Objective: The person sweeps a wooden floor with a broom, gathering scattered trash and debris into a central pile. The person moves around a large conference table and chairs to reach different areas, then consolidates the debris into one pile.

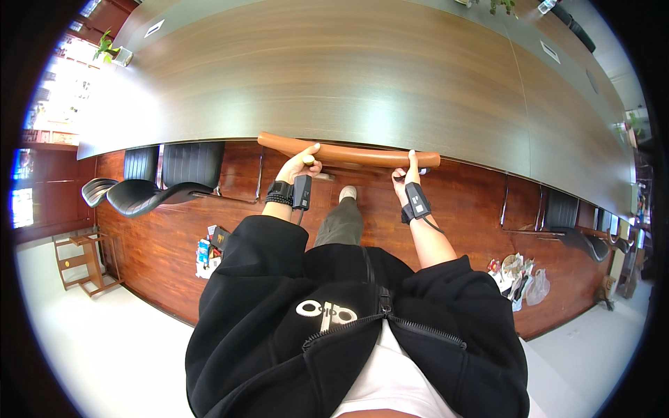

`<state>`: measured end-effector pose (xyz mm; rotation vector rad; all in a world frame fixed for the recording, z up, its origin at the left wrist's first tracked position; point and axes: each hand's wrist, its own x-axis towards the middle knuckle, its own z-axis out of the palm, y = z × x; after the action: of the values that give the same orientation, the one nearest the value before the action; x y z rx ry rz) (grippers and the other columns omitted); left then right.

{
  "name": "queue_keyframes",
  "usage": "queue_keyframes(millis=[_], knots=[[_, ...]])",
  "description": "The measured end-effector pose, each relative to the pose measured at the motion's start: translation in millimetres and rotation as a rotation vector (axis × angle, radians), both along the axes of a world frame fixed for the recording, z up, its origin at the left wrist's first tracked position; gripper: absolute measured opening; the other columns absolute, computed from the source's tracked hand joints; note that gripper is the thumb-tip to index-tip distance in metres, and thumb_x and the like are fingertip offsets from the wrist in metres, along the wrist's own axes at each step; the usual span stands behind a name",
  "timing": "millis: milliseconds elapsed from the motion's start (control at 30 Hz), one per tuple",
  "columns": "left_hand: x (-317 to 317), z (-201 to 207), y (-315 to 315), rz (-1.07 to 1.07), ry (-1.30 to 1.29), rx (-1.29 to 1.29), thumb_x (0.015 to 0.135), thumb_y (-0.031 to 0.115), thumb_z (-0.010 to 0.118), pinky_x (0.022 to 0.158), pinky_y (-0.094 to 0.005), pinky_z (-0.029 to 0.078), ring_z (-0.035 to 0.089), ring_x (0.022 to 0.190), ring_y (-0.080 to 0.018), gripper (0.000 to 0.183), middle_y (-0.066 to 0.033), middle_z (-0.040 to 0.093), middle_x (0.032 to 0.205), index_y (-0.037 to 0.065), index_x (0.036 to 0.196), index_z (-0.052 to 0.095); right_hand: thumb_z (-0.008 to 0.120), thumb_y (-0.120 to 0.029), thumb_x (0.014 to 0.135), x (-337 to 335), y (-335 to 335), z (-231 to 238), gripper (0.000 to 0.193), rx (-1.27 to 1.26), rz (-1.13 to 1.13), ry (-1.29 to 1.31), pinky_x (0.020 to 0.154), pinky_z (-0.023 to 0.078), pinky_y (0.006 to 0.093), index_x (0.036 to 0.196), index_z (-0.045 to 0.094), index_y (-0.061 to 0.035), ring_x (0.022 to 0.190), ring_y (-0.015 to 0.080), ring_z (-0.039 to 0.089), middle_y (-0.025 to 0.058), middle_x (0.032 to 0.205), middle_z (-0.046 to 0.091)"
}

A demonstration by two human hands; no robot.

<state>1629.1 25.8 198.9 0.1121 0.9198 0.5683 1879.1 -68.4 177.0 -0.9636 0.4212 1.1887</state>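
A long, slightly bowed orange-brown bar, which looks like the top of a chair back (348,153), runs along the near edge of the table (334,83). Whatever lies beneath it is mostly hidden. My left hand (298,166) grips it left of its middle, thumb side up, with a small round yellowish thing showing at the fingers. Close to the right end, my right hand (408,174) grips it too, the thumb stretched over the top and the other fingers curled below. Each wrist carries a strapped black box with a cable.
Black padded chairs (191,166) stand along the table to the left, another black chair (582,240) to the right. Bags and packages (519,279) lie on the wooden floor at right, more packages (208,254) at left. A wooden stand (85,263) is by the left wall.
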Motion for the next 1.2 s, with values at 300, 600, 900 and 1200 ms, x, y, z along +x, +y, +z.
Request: queue_keyframes(millis=[300, 600, 900, 1200], knots=[[-22, 6, -58, -0.009, -0.157, 0.053, 0.074, 0.007, 0.052, 0.041, -0.0192, 0.033, 0.039, 0.046, -0.0097, 0.016, -0.0016, 0.041, 0.054, 0.005, 0.063, 0.04, 0.054, -0.035, 0.075, 4, -17, -22, 0.03, 0.014, 0.285, -0.1, 0.033, 0.026, 0.0187, 0.073, 0.045, -0.0068, 0.036, 0.007, 0.032, 0.0073, 0.063, 0.054], [-2, 9, -289, -0.079, 0.636, 0.286, 0.07, -0.002, 0.049, 0.047, -0.0224, 0.042, 0.05, 0.058, -0.0111, 0.052, -0.0042, 0.047, 0.07, 0.006, 0.116, 0.026, 0.046, -0.027, 0.08, -124, -164, -50, 0.019, -0.12, 1.679, 0.298, 0.038, 0.024, 0.0185, 0.076, 0.047, -0.0084, 0.044, 0.0074, 0.032, -0.0024, 0.055, 0.039], [-128, -27, -400, 0.323, 0.637, 0.237, 0.074, 0.008, 0.047, 0.058, -0.0289, 0.043, 0.052, 0.065, -0.0164, 0.014, -0.0086, 0.054, 0.068, 0.0, 0.086, 0.048, 0.047, -0.033, 0.08, -285, -213, -33, 0.024, -0.272, 2.165, 0.163, 0.033, 0.025, 0.0179, 0.07, 0.045, -0.0112, 0.041, 0.0073, 0.034, -0.0026, 0.053, 0.04], [-208, -67, -507, 0.468, 1.108, 0.153, 0.073, 0.006, 0.049, 0.049, -0.0236, 0.041, 0.05, 0.055, -0.0095, 0.009, -0.0043, 0.054, 0.062, 0.0, 0.079, 0.052, 0.049, -0.037, 0.077, -404, -311, -68, 0.029, -0.303, 2.371, 0.031, 0.033, 0.025, 0.0213, 0.063, 0.047, -0.0121, 0.036, 0.0095, 0.035, -0.0013, 0.046, 0.04]])
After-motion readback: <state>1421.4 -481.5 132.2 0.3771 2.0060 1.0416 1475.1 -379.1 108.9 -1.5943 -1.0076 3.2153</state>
